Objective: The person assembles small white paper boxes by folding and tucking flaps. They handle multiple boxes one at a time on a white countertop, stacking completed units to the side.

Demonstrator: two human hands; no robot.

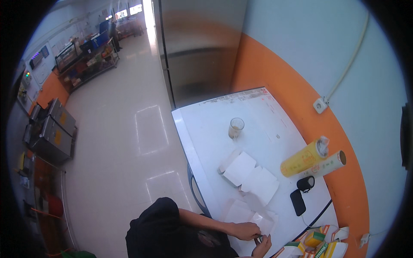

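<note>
Above the near edge of the white table (206, 142), my left hand (245, 231) and my right hand (261, 247) meet with fingers pinched together. Between their fingertips sits a small dark, greenish thing (259, 239), too small to name. Just beyond my hands lies an open white carton (235, 211), with a clear sheet-like piece (254, 203) over part of it. Farther back, another white carton (241, 168) lies unfolded, its flaps spread flat.
A drinking glass (235, 127) stands farther back. On the right are a yellow roll (303, 160), a white roll (327, 165), a black cylindrical device (305, 184) and a black phone (297, 202) with a cable. Colourful small boxes (316, 241) crowd the near right corner. A steel refrigerator (202, 51) stands behind.
</note>
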